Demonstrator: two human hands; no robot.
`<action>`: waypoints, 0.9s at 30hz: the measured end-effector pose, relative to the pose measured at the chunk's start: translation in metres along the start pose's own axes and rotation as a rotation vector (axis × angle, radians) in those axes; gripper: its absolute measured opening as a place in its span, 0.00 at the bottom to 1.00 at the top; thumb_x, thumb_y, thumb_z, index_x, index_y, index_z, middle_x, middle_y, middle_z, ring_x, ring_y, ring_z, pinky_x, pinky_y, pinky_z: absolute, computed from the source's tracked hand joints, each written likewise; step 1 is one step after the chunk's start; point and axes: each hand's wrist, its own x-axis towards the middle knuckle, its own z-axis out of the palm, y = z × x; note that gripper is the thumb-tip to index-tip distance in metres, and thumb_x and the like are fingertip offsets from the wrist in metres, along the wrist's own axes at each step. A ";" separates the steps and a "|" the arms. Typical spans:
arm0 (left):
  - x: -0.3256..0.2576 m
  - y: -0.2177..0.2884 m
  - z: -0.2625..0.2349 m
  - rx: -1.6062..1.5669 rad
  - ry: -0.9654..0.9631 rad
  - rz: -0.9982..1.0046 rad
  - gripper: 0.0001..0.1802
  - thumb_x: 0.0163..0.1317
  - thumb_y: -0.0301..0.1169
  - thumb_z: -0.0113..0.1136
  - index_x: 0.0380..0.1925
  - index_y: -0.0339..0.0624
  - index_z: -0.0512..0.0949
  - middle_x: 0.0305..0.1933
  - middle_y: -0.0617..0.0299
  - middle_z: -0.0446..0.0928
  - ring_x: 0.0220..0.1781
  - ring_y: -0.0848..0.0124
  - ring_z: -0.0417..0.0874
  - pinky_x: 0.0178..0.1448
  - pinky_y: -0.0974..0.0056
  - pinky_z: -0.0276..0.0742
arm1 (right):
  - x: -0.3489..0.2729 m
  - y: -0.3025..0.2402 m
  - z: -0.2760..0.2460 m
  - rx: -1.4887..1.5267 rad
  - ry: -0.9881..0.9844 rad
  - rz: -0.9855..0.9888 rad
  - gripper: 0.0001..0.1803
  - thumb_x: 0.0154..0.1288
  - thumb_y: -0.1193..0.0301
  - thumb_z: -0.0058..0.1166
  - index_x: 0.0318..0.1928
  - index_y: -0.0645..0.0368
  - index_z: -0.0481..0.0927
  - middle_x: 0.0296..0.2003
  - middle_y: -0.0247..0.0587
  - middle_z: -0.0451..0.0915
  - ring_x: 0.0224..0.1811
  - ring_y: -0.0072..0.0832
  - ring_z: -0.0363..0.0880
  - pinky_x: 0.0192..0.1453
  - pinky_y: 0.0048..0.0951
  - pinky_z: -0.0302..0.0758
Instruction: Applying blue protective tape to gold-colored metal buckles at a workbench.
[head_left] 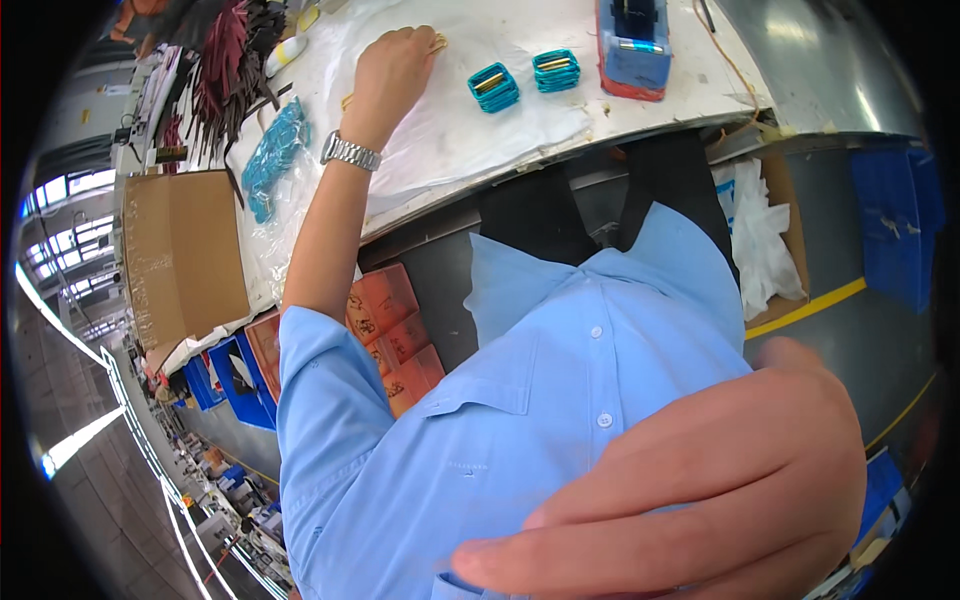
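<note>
My left hand [398, 72] reaches up onto the white-covered worktable [470, 140], its fingers curled into a fist. A small yellow-tan piece [438, 42] pokes out at the fingertips. A metal wristwatch [350, 152] sits on that wrist. Two small teal parts with gold centres [493, 87] [556, 70] lie just right of the hand. My right hand [700, 490] is raised very close to the camera at the lower right, blurred, fingers stretched out and holding nothing. My light blue shirt [500, 420] fills the middle.
A blue and red box-shaped device [632, 40] stands at the table's far right. A clear bag of teal parts [275, 150] and dark cable bundles [225, 70] lie left. Below are a cardboard box [180, 260], orange cartons [392, 335], blue bins [235, 375] and white cloths [760, 235].
</note>
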 end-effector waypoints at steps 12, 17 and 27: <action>0.013 -0.013 -0.006 -0.229 0.017 -0.348 0.11 0.63 0.34 0.64 0.33 0.36 0.84 0.36 0.45 0.87 0.39 0.46 0.88 0.46 0.50 0.84 | 0.130 0.165 -0.138 -0.599 -0.012 0.161 0.20 0.79 0.54 0.61 0.57 0.54 0.93 0.31 0.32 0.86 0.29 0.12 0.77 0.33 0.20 0.67; 0.012 -0.020 -0.019 -0.936 0.205 -0.540 0.11 0.69 0.32 0.71 0.45 0.36 0.89 0.38 0.64 0.89 0.40 0.72 0.89 0.51 0.64 0.85 | 0.150 0.191 -0.129 -0.536 -0.065 0.237 0.25 0.76 0.50 0.65 0.57 0.59 0.92 0.27 0.30 0.83 0.24 0.12 0.73 0.30 0.20 0.64; -0.005 0.107 -0.071 -2.141 0.091 -0.545 0.09 0.73 0.28 0.68 0.48 0.35 0.84 0.37 0.65 0.81 0.37 0.74 0.79 0.47 0.63 0.81 | 0.149 0.199 -0.105 -0.182 0.057 0.352 0.18 0.69 0.63 0.74 0.51 0.64 0.92 0.24 0.23 0.76 0.23 0.10 0.63 0.28 0.18 0.55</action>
